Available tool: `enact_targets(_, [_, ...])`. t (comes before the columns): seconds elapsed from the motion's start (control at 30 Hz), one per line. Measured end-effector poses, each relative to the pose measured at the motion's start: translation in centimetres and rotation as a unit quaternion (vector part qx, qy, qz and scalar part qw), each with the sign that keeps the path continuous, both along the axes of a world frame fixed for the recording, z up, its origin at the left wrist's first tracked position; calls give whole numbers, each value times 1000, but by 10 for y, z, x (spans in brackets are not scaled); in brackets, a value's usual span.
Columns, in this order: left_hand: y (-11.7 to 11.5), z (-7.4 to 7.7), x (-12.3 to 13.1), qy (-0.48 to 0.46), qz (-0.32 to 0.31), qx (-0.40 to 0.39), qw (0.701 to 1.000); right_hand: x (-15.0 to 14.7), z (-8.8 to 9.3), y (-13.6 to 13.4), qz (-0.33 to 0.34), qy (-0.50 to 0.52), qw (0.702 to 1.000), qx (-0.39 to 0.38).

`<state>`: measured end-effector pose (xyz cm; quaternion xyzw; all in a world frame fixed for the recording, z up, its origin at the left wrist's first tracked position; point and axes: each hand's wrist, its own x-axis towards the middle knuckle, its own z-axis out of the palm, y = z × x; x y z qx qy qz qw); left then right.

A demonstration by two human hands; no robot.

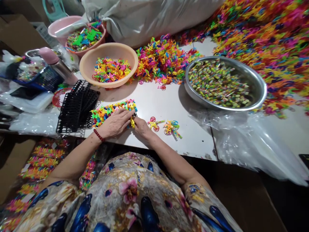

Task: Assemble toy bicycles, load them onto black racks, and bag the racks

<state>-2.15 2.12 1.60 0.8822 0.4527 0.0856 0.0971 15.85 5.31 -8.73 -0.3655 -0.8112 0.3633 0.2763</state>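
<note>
My left hand (116, 122), with a red bead bracelet at the wrist, lies over a row of small bright plastic toys (101, 115). Its fingers stretch to the right across the row, partly hiding it. At the row's right end, where a bit of black frame shows, my right hand (142, 127) has its fingers closed around a small yellow plastic toy (132, 122). Right of that hand, a red-and-yellow wheeled toy (153, 124) and a small cluster of wheeled toys (172, 128) with candy-like sticks rest on the white table (193, 135).
Black plastic racks (72, 108) are stacked at left. Behind stand a peach basin (132, 59) of toys, a loose toy pile (161, 59) and a steel bowl (259, 85) of small wrapped sticks. Clear plastic bags (256, 141) hang over the right front edge.
</note>
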Motion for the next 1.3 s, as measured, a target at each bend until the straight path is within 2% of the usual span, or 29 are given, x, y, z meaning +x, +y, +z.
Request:
enact_targets(0.23, [-1,4,-1,31,-24,12,999,-4,-2,3,10,-40,999,15])
enact_targets(0.43, [-2,2,-1,52,-1,0,999,-8,-1,-2,18,-37,999,36])
enact_targets(0.5, [-3,1,0,58,0,5,998,4,6,-5,18,-17,999,48])
enact_targets(0.57, [-4,3,1,66,3,9,998,27,16,-8,-9,-21,996,83])
enact_targets(0.63, [-7,5,2,71,10,21,997,57,26,-11,-71,-85,985,129])
enact_targets(0.73, [-10,9,3,75,4,43,996,97,36,-14,-135,-245,944,173])
enact_targets(0.8, [-10,10,3,77,-2,41,996,112,40,-15,-121,-315,924,179])
enact_targets(0.87, [-8,10,5,76,2,28,997,115,41,-17,-95,-329,923,176])
enact_targets(0.93, [-7,10,7,75,11,15,997,108,41,-17,-90,-285,941,160])
enact_targets(1.07, [-4,7,8,85,11,9,996,72,38,-18,-110,-72,990,55])
enact_targets(1.13, [-3,5,7,91,11,11,996,49,34,-17,-104,25,994,-21])
enact_targets(1.2, [-2,3,4,93,9,12,996,28,27,-16,-93,77,990,-74])
enact_targets(1.3, [-2,1,2,86,0,11,996,8,12,-12,-77,88,991,-71])
